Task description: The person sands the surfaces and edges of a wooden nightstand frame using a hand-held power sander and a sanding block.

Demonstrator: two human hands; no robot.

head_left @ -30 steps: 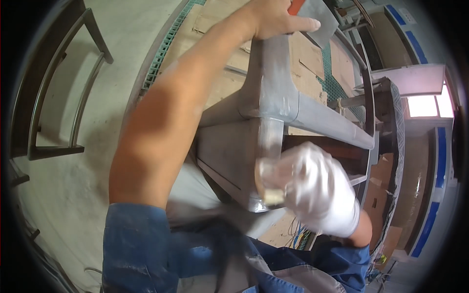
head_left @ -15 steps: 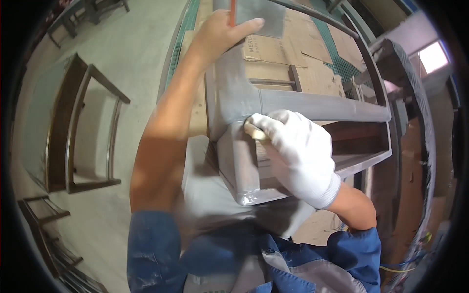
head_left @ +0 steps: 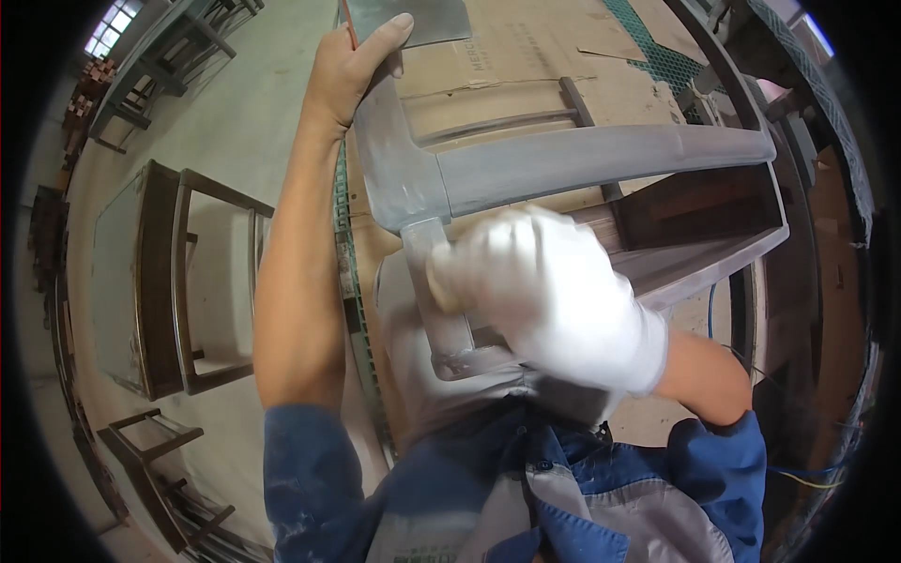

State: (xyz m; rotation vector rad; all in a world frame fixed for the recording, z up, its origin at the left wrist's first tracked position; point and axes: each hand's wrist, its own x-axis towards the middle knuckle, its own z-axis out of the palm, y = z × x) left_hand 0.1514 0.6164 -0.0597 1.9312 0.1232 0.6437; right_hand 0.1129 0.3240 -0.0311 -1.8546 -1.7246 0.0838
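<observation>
A grey, dusty wooden furniture frame (head_left: pixel 601 164) with a rounded rail and a jointed corner lies in front of me. My left hand (head_left: pixel 352 75), bare, is closed around the far part of its left-hand member. The thumb lies over a flat grey sheet (head_left: pixel 427 21), and a thin orange-red strip (head_left: pixel 348 23) shows beside the fingers. My right hand (head_left: pixel 563 296), in a white glove and smeared by motion, pinches a small pale-yellow pad (head_left: pixel 441 286). That pad rests against the short near piece (head_left: pixel 424 246) of the frame, below the corner joint.
Flattened cardboard (head_left: pixel 526 56) and green mesh (head_left: pixel 648 47) lie beneath the frame. On the floor at left stand a dark cabinet-like piece (head_left: pixel 141 281) and more wooden frames (head_left: pixel 155 460). A grey table (head_left: pixel 164 61) is at the far left. A blue cord (head_left: pixel 710 314) hangs at right.
My right hand has slid the pad from the corner joint toward me along the short piece. The left hand keeps its grip. The whole view has shifted and turned slightly.
</observation>
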